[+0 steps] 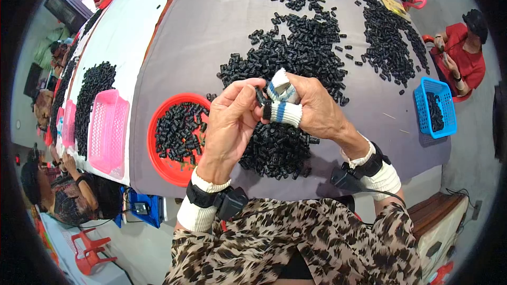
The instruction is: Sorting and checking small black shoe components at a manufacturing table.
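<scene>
Over the table, my left hand [229,119] pinches a small black cylindrical piece [260,95] between thumb and fingers. My right hand [317,103] meets it from the other side, fingers closed in against the piece. White knit fabric with blue stripes [287,113] wraps the right thumb and forefinger, hiding their tips. Under and beyond both hands spreads a large pile of similar black pieces [296,53]. A round red tray [153,150] with many of these pieces sits beside my left wrist.
A grey cloth [179,47] covers the table. Pink baskets [108,132] stand at left, a blue basket [449,111] at right. Two thin sticks [404,131] lie near the blue basket. Other people sit around the tables, one in red [465,58] at right. A cable runs by my right wrist.
</scene>
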Demonstrator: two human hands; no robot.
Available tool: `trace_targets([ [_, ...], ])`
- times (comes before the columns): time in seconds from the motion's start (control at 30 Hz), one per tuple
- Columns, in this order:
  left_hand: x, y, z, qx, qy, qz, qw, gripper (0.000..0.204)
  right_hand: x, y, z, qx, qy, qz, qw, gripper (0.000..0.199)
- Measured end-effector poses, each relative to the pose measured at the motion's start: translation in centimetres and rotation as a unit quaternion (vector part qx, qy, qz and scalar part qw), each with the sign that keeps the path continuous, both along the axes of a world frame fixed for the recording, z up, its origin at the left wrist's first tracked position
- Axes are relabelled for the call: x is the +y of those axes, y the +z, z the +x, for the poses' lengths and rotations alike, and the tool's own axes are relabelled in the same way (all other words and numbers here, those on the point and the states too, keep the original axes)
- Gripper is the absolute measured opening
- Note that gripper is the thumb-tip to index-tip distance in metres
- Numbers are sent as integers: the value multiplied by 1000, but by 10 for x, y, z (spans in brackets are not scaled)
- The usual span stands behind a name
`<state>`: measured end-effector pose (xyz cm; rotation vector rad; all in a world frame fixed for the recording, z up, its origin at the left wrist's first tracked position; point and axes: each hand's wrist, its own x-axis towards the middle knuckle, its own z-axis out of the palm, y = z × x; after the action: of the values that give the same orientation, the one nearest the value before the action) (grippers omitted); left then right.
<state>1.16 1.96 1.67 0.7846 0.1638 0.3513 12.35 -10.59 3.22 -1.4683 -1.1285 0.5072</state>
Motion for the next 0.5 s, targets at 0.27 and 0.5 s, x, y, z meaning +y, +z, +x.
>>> trace_targets([
  [0.27,-3,0,-3,8,6,-12,1000,24,1,0,-2,0,5,-6,1000,23],
  [0.5,1,-2,-5,-9,-7,-30,999,23,2,-3,3,22,25,-27,999,24],
])
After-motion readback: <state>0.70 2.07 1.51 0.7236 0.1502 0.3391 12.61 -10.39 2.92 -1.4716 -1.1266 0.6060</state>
